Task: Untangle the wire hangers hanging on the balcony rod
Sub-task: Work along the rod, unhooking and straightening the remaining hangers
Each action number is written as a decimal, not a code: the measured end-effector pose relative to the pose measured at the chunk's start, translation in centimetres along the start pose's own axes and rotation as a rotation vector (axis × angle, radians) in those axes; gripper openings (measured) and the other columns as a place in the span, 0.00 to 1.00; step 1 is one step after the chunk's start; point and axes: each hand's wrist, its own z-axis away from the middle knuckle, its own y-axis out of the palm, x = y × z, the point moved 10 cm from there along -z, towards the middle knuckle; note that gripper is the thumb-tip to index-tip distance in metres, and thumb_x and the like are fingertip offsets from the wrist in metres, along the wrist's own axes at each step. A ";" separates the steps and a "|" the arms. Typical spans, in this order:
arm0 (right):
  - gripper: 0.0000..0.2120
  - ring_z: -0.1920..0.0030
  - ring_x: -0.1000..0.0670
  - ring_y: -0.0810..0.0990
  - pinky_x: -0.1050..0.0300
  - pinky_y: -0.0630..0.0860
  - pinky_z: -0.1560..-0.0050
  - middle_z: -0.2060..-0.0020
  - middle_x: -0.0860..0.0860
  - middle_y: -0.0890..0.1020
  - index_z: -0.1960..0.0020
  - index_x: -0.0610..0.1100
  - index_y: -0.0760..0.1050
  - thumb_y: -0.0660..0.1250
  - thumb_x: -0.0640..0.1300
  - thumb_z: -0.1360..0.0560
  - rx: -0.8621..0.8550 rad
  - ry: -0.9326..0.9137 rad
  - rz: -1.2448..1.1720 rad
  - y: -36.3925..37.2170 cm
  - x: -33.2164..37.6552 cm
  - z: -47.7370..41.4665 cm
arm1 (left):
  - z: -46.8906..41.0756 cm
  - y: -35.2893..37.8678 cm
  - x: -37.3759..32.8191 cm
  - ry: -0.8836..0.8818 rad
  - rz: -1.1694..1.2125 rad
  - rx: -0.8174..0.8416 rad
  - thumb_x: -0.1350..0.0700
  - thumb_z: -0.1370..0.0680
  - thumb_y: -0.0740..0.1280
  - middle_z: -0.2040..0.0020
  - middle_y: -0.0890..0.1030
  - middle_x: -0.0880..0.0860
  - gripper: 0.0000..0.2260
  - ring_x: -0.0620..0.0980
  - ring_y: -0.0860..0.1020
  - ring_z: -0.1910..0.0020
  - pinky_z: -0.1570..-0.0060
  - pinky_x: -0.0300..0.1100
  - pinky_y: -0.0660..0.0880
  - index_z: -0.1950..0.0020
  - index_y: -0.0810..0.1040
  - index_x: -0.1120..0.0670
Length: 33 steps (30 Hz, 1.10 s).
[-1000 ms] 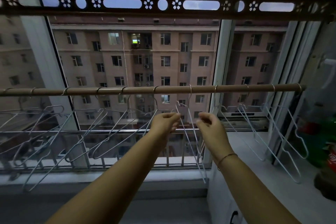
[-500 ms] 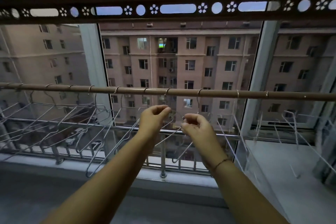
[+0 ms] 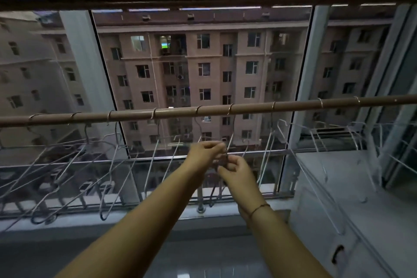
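- Overhead, the balcony rod [image 3: 135, 115] runs left to right across the window, its right end a little higher; hooks sit over it all along.
- Below it hang the wire hangers [image 3: 74, 165]; on the left their long axes slant down to the left and cross one another; on the right they slant down to the right over a white ledge [image 3: 338, 187].
- Left hand [image 3: 206, 150]: fingers curled, pinching wire under the rod's middle (blur hides which strand).
- Right hand [image 3: 235, 170]: just beside and lower, fingers likewise curled on wire; a thin bracelet [image 3: 259, 207] circles its wrist.
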 end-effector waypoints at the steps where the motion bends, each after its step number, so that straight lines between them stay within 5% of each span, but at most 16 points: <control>1: 0.12 0.51 0.50 0.79 0.57 0.76 0.50 0.56 0.50 0.80 0.43 0.48 0.69 0.64 0.39 0.25 -0.015 0.002 0.003 0.0 -0.1 0.1 | -0.1 0.1 0.1 -0.008 0.000 0.020 0.57 0.22 0.64 0.61 0.79 0.50 0.08 0.43 0.75 0.67 0.62 0.38 0.73 0.45 0.79 0.57; 5: 0.09 0.56 0.48 0.79 0.63 0.75 0.60 0.55 0.42 0.81 0.44 0.44 0.74 0.63 0.39 0.24 -0.045 -0.045 0.037 -0.3 0.1 0.6 | -0.7 0.8 0.1 -0.018 -0.032 0.077 0.56 0.22 0.65 0.59 0.80 0.51 0.10 0.45 0.76 0.63 0.63 0.36 0.72 0.44 0.80 0.58; 9: 0.07 0.60 0.53 0.79 0.64 0.75 0.64 0.60 0.48 0.82 0.51 0.50 0.76 0.62 0.40 0.23 -0.090 -0.105 -0.005 -1.5 1.1 0.2 | -1.7 1.6 0.0 -0.046 -0.012 0.082 0.56 0.24 0.67 0.57 0.81 0.54 0.09 0.49 0.77 0.62 0.64 0.39 0.74 0.45 0.81 0.56; 12: 0.09 0.62 0.51 0.78 0.63 0.75 0.67 0.60 0.48 0.83 0.45 0.46 0.76 0.61 0.41 0.23 -0.134 -0.104 0.010 -2.4 1.9 -0.7 | -2.8 2.2 -0.5 -0.059 0.007 0.054 0.56 0.24 0.68 0.57 0.81 0.55 0.11 0.50 0.78 0.62 0.67 0.40 0.74 0.44 0.81 0.57; 19: 0.11 0.60 0.57 0.77 0.69 0.73 0.66 0.57 0.50 0.80 0.43 0.44 0.76 0.59 0.44 0.22 -0.139 -0.071 0.014 -3.6 1.6 -2.3 | -4.9 3.5 0.4 -0.118 0.084 0.008 0.54 0.25 0.67 0.72 0.74 0.51 0.11 0.48 0.72 0.72 0.74 0.37 0.69 0.49 0.81 0.60; 22: 0.11 0.65 0.56 0.73 0.67 0.70 0.66 0.66 0.52 0.76 0.49 0.42 0.78 0.58 0.45 0.21 -0.154 -0.032 0.005 -4.4 -0.3 -2.2 | -5.2 3.7 1.2 -0.102 0.094 -0.001 0.53 0.25 0.68 0.76 0.73 0.47 0.10 0.46 0.69 0.73 0.74 0.36 0.67 0.53 0.81 0.59; 26: 0.10 0.64 0.54 0.75 0.63 0.71 0.63 0.66 0.52 0.76 0.50 0.42 0.77 0.58 0.44 0.21 -0.176 -0.005 -0.022 -5.3 -1.4 -2.4 | -6.0 3.2 1.3 -0.177 0.099 -0.068 0.54 0.25 0.68 0.68 0.76 0.50 0.09 0.46 0.71 0.70 0.67 0.39 0.69 0.52 0.81 0.59; 33: 0.13 0.63 0.49 0.74 0.58 0.76 0.61 0.64 0.45 0.77 0.52 0.40 0.79 0.59 0.46 0.22 -0.108 -0.010 -0.006 -4.6 -0.9 -3.1 | -6.1 4.2 3.7 -0.279 0.167 -0.083 0.56 0.27 0.71 0.66 0.77 0.54 0.06 0.49 0.74 0.70 0.71 0.40 0.71 0.55 0.79 0.59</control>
